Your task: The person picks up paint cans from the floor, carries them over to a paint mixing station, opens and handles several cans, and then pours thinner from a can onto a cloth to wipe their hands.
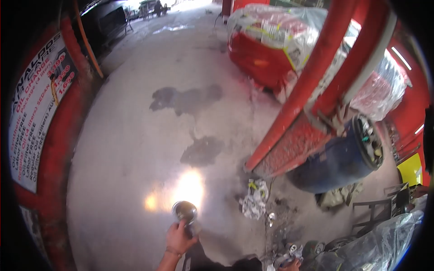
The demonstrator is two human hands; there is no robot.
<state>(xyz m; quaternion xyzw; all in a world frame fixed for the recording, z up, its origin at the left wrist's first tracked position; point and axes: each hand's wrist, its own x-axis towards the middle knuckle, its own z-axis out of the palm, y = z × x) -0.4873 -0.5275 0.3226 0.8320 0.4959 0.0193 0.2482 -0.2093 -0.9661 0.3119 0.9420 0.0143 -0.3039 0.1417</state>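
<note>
My left hand (180,239), with a thin band at the wrist, is closed around a round cup-like container (184,210) with a shiny rim. The container is held over the concrete floor, near a bright patch of light, and its contents are not clear. At the bottom edge, my right hand (293,265) shows only in part. Its fingers are curled at a small shiny silvery object (284,260) whose kind I cannot make out. Close to the right hand stand a can (313,248) and other small items.
A red post (294,126) slants up at right beside a blue drum (337,165) filled with rubbish. Crumpled paper (254,198) lies by its foot. A red vehicle (257,56) under plastic stands behind. A price sign (36,108) hangs at left. Dark stains mark the concrete floor (122,131).
</note>
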